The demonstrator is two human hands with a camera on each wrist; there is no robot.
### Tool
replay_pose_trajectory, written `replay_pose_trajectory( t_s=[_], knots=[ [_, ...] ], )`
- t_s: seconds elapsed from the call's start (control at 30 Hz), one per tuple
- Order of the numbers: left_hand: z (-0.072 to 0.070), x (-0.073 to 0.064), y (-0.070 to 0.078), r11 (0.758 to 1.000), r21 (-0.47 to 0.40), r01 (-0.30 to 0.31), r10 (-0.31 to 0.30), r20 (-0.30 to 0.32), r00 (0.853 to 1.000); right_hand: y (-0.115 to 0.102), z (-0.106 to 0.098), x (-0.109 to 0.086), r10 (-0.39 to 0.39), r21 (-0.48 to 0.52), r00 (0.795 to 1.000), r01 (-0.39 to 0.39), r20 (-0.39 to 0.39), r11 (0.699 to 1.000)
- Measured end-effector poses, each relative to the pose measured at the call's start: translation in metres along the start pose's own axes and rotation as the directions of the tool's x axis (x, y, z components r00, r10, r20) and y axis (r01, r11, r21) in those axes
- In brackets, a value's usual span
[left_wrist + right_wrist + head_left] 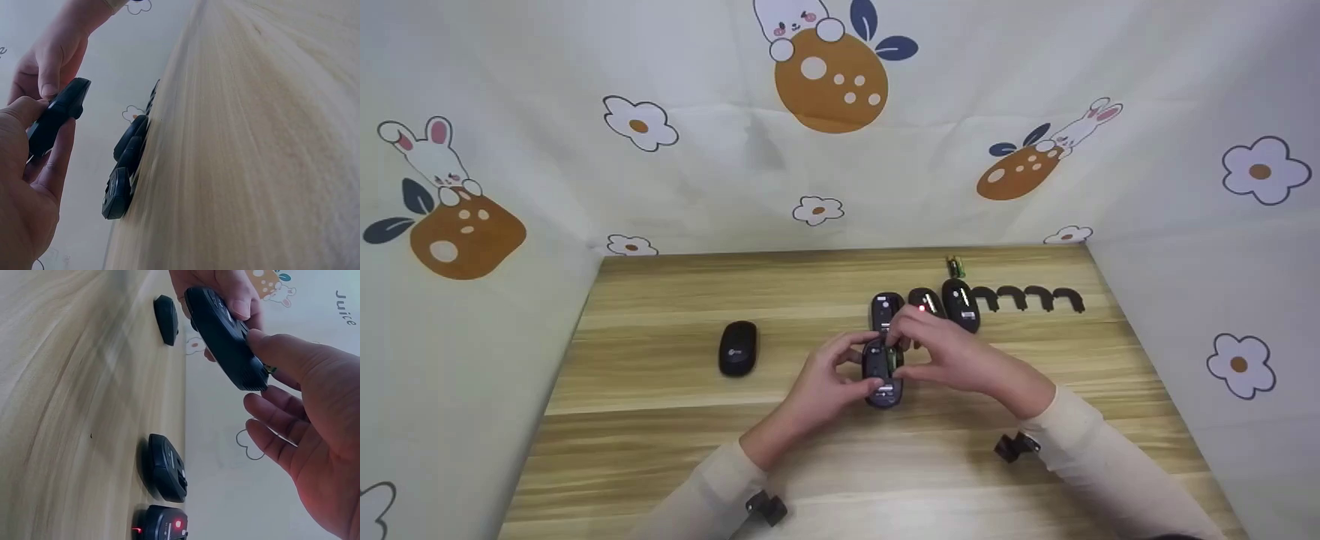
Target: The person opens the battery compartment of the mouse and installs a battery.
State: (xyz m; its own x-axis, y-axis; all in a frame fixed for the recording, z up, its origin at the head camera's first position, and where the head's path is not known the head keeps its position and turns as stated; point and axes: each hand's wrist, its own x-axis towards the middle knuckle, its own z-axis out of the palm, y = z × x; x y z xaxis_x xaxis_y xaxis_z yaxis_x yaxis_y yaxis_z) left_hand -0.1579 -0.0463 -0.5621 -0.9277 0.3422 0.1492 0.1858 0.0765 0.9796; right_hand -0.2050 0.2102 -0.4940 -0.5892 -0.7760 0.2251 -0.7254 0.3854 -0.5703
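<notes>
My left hand (821, 379) grips a black computer mouse (876, 366) by its sides, with the underside turned up. Its battery bay is uncovered, and a green battery (893, 359) shows there. At that bay, my right hand (960, 356) pinches the battery between thumb and bent forefinger. In the right wrist view, the thumb lies over the edge of the mouse (225, 340), and a bit of the green battery (270, 369) shows beyond it. The left wrist view has the mouse (56, 119) held above the table, tilted.
Three more mice (961, 306) lie underside up in a row beyond my hands, one glowing red. Several curved black battery covers (1011, 298) line up to their right. Small batteries (955, 266) lie behind. Another mouse (737, 349) sits upright at the left. Printed cloth walls enclose the table.
</notes>
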Motion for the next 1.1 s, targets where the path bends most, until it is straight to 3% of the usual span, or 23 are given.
replay_pose_trajectory(
  t_s=[0.23, 0.4, 0.5, 0.57, 0.7, 0.77, 0.9, 0.97, 1.1],
  knots=[
    [0.000, 0.000, -0.001, 1.000, -0.008, 0.002, -0.002, 0.002, 1.000, 0.003, 0.009, -0.003, -0.007, 0.056, 0.995, 0.012, -0.096, 0.998],
    [0.000, -0.001, -0.001, 1.000, -0.015, 0.001, -0.001, -0.009, 1.000, 0.004, 0.024, -0.004, 0.049, 0.201, 0.976, -0.007, -0.210, 0.980],
    [0.001, -0.001, -0.001, 1.000, -0.019, -0.008, 0.008, -0.016, 1.000, 0.002, 0.035, -0.006, 0.133, 0.320, 0.956, -0.044, -0.261, 0.946],
    [0.002, -0.001, -0.001, 1.000, -0.022, -0.017, 0.017, -0.020, 1.000, -0.001, 0.041, -0.007, 0.233, 0.429, 0.936, -0.102, -0.265, 0.898],
    [0.002, -0.001, -0.001, 0.999, -0.015, -0.032, 0.032, -0.024, 0.999, -0.009, 0.051, -0.008, 0.435, 0.633, 0.876, -0.218, -0.209, 0.743],
    [0.003, -0.001, -0.001, 0.999, -0.007, -0.037, 0.036, -0.025, 0.999, -0.012, 0.054, -0.007, 0.493, 0.700, 0.852, -0.244, -0.176, 0.671],
    [0.003, 0.000, 0.001, 0.999, -0.013, -0.043, 0.042, -0.029, 0.999, -0.015, 0.057, -0.005, 0.544, 0.756, 0.824, -0.255, -0.155, 0.602],
    [0.003, 0.000, 0.002, 0.999, -0.020, -0.044, 0.043, -0.029, 0.999, -0.016, 0.058, -0.004, 0.554, 0.767, 0.815, -0.244, -0.170, 0.594],
    [0.003, 0.001, 0.003, 0.999, -0.025, -0.048, 0.048, -0.026, 0.999, -0.016, 0.062, -0.003, 0.541, 0.727, 0.807, -0.221, -0.239, 0.650]
  ],
)
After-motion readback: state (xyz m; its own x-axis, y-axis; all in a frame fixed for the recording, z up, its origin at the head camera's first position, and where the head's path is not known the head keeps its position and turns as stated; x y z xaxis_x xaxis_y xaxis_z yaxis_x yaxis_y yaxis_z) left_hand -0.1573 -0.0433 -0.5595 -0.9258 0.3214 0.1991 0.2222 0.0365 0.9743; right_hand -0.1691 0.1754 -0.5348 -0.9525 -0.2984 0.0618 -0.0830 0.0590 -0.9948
